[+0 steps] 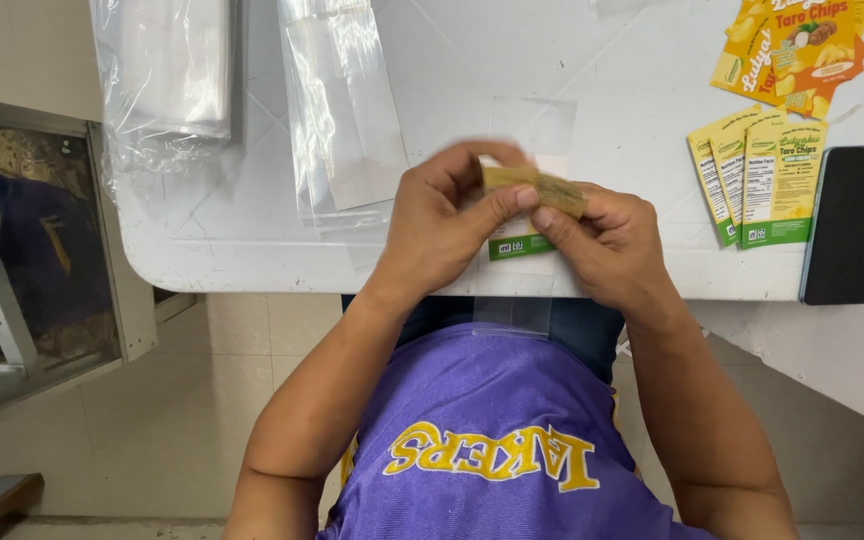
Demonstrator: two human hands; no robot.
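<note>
While I sit at the table's [252,250] near edge, my left hand [442,215] and right hand [607,245] both pinch a small yellow label [537,187], thumbs and forefingers clamped on it from either side, just above that edge. Under my hands lies a clear bag [532,130] with a green-edged card [520,246] in it, its open end hanging over the edge. Clear bag stacks [342,110] sit toward the far left corner. More labels [762,180] lie fanned near the right edge, beside a black phone [852,225]. Orange cards [792,45] sit at the far right corner.
</note>
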